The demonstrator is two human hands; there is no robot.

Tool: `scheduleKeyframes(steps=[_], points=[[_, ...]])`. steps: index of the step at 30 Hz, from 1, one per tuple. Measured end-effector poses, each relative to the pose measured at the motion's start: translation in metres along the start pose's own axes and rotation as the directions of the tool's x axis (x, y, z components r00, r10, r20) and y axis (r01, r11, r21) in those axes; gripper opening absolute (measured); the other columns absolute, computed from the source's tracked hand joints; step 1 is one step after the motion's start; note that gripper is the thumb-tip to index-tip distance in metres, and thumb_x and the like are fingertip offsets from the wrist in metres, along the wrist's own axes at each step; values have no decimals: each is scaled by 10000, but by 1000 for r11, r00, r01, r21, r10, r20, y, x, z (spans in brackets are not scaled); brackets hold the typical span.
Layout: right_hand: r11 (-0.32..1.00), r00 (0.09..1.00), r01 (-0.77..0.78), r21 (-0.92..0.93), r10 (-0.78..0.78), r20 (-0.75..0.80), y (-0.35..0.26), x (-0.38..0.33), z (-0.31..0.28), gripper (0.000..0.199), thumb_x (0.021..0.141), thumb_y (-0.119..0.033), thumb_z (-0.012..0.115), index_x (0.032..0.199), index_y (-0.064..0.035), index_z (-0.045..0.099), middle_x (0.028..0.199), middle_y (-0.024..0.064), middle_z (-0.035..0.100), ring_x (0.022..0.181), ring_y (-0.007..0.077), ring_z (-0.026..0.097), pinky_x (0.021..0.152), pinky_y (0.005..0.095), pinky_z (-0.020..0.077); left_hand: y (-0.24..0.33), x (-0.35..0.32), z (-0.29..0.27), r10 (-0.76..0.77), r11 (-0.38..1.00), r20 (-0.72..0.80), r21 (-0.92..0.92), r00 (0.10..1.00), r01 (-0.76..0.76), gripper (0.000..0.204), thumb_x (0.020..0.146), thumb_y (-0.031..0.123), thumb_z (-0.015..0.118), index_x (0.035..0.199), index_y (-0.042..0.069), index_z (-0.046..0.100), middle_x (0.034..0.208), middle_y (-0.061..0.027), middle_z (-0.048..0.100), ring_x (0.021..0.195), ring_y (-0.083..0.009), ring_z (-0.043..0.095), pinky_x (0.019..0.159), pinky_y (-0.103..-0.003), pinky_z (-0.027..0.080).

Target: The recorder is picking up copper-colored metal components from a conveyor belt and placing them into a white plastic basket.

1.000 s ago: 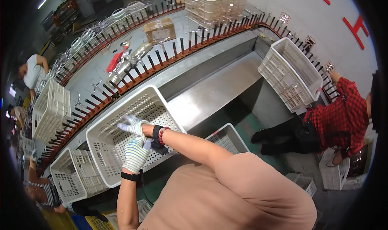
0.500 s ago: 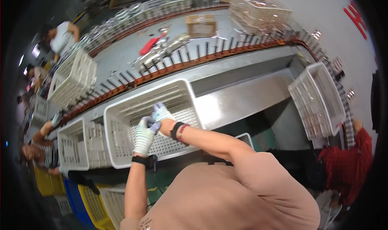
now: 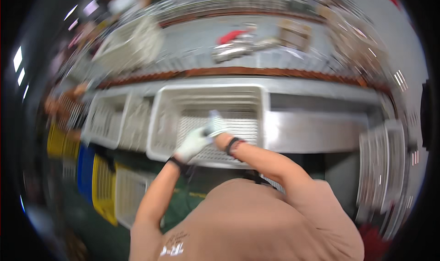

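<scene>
The picture is smeared by motion. My left hand [image 3: 192,144], in a white glove, is raised over the near rim of a white perforated crate [image 3: 167,109]. My right hand [image 3: 215,123], also in a white glove and with a dark and red band at the wrist, is just beyond it above the crate's floor. The two hands touch or nearly touch. The blur hides whether either one grips anything. The crate sits in a steel trough [image 3: 316,130] in front of me.
More white crates [image 3: 114,123] stand to the left, and another [image 3: 385,160] to the right. Yellow [image 3: 103,187] and blue [image 3: 85,167] crates sit low on the left. Beyond a row of pegs, a grey belt carries a red item [image 3: 231,35] and a cardboard box [image 3: 293,31].
The view has swung, so the crate now lies square in front of me and everything is blurred. My hands have stayed close together over the crate.
</scene>
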State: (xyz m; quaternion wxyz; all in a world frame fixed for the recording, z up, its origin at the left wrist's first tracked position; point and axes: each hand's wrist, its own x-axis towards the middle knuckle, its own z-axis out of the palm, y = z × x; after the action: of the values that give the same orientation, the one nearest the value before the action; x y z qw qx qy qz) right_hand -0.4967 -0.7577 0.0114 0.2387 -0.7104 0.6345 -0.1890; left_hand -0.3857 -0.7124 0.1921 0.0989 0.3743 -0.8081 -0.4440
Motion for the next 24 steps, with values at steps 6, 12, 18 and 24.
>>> scheduleKeyframes(steps=[6, 12, 18, 24], points=[[722, 884, -109, 683, 386, -266, 38, -41, -53, 363, 889, -307, 701, 1057, 4, 622, 815, 186, 676, 763, 262, 618, 745, 430, 533, 53, 41, 49, -218, 970, 168, -72, 961, 232, 225, 919, 133, 695, 1095, -7, 707, 814, 14, 624, 697, -64, 519, 616, -248, 426], [847, 976, -216, -485, 202, -82, 98, -102, -149, 419, 1023, -358, 471, 1232, -137, 760, 1258, 19, 742, 1186, 224, 657, 1103, 474, 381, 118, 95, 111, -289, 897, 146, -306, 946, 321, 194, 955, 217, 663, 1078, 68, 659, 771, 49, 583, 595, -46, 468, 504, -204, 353], [817, 873, -466, -338, 365, -323, 158, -130, -168, 395, 943, -360, 587, 1180, -110, 780, 1242, 67, 746, 1167, 242, 665, 1013, 440, 463, 143, 116, 126, -156, 886, 368, -357, 917, 295, 380, 989, 501, 645, 1130, 148, 637, 897, 47, 617, 680, -57, 516, 593, -224, 420], [627, 713, -695, -353, 534, -455, 116, -161, -213, 375, 877, -409, 649, 1111, -150, 784, 1186, 18, 761, 1137, 207, 678, 1052, 434, 407, 144, 142, 113, 287, 920, 677, -391, 678, 0, 395, 991, 275, 645, 1300, 34, 598, 1132, -67, 682, 897, -168, 642, 774, -309, 543]])
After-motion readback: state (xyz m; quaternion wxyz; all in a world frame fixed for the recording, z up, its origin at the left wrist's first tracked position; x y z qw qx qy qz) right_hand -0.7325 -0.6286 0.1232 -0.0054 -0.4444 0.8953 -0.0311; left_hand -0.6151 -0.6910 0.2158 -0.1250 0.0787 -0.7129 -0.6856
